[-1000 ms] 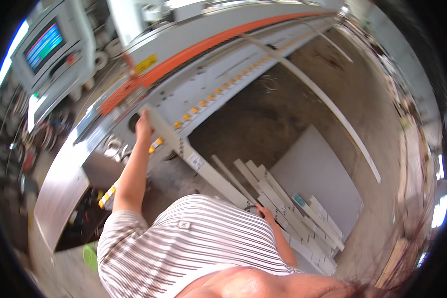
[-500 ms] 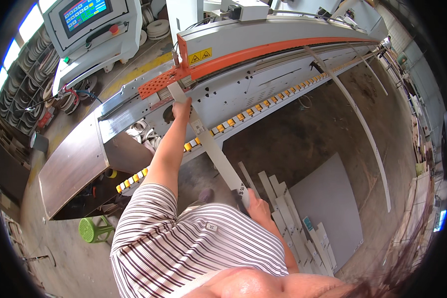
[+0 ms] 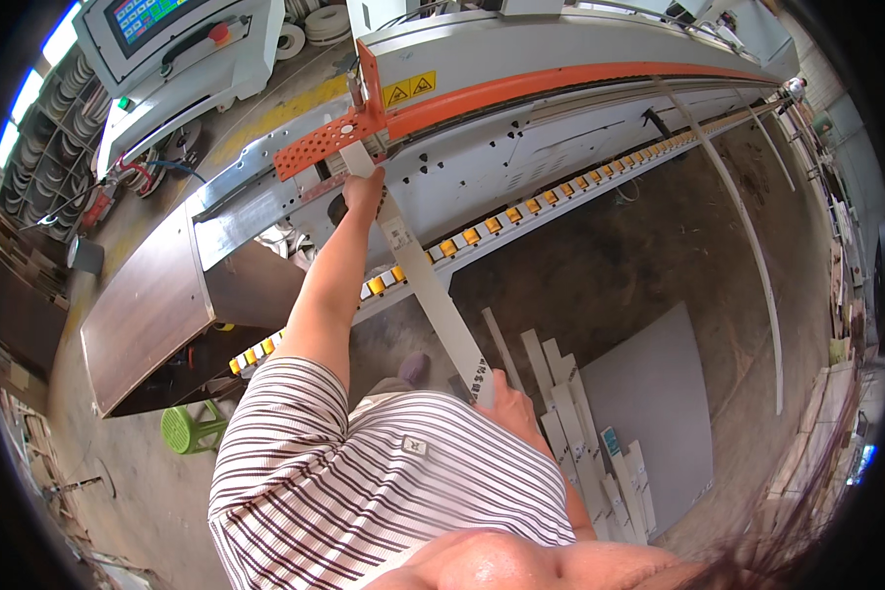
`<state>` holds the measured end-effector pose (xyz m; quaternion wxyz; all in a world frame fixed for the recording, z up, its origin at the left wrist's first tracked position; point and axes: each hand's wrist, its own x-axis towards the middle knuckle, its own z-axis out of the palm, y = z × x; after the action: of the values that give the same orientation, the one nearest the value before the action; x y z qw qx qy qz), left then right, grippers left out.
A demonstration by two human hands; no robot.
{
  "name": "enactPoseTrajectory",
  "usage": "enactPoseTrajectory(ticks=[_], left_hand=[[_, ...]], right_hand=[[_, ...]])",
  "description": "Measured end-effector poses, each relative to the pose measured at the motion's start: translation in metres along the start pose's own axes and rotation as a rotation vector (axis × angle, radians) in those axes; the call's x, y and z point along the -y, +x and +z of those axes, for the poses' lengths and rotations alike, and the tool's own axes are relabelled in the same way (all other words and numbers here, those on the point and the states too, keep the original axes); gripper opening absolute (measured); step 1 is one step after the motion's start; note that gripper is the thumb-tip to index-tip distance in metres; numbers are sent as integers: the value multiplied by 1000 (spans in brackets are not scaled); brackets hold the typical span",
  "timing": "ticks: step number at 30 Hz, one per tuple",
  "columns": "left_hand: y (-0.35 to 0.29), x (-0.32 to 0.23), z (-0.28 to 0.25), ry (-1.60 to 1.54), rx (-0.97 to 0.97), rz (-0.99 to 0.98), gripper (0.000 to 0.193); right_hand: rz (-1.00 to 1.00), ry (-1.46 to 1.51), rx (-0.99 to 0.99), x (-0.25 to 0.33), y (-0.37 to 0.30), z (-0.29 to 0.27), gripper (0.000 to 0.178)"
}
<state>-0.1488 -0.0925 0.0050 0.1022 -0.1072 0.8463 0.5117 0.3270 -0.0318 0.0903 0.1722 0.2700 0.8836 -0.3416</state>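
A long, narrow pale-grey board (image 3: 442,310) slants from the machine's near side toward my body. My left hand (image 3: 364,192) is closed around its far part, just below the orange perforated guard (image 3: 315,149). The board's far tip reaches up to that guard. My right hand (image 3: 509,403) grips the near end by my waist, beside some dark printed marks; part of its fingers is hidden. Between my hands, the board crosses over the rail of yellow and white rollers (image 3: 492,224).
Several pale strips (image 3: 568,423) and a large grey panel (image 3: 659,393) stand low at my right. A brown cabinet (image 3: 147,305) and a green stool (image 3: 192,428) are at left. Behind them is a control console (image 3: 182,59). A long curved bar (image 3: 747,246) extends at right.
The view has shifted slightly, with the console higher in it. My left hand and the board's far end sit a little closer to the orange guard. Both hands keep their hold.
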Motion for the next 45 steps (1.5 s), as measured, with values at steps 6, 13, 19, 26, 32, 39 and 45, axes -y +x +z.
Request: enactPoseTrajectory(ticks=[6,13,19,26,32,39,45], left_hand=[[5,5,7,23,-57,90,55],[-17,-21,23,1,-43,59,56],[-10,-38,80,20,-44,144,59],[21,-46,144,-418,778,73,30],[-41,20,60,362,684,589,76],[-123,51,13,1092,378,1027,65],[-136,31,12,1178,345,993,62]], right_hand=[[9,40,80,-7,12,-12,56],[43,76,47,-20,22,-23,58],[33,51,-139,-57,35,-37,59],[2,-50,-599,-71,44,-76,53],[-143,73,-932,-77,-1,7,29],[373,91,-163,-204,-20,243,31],[708,5,-267,-290,37,310,32]])
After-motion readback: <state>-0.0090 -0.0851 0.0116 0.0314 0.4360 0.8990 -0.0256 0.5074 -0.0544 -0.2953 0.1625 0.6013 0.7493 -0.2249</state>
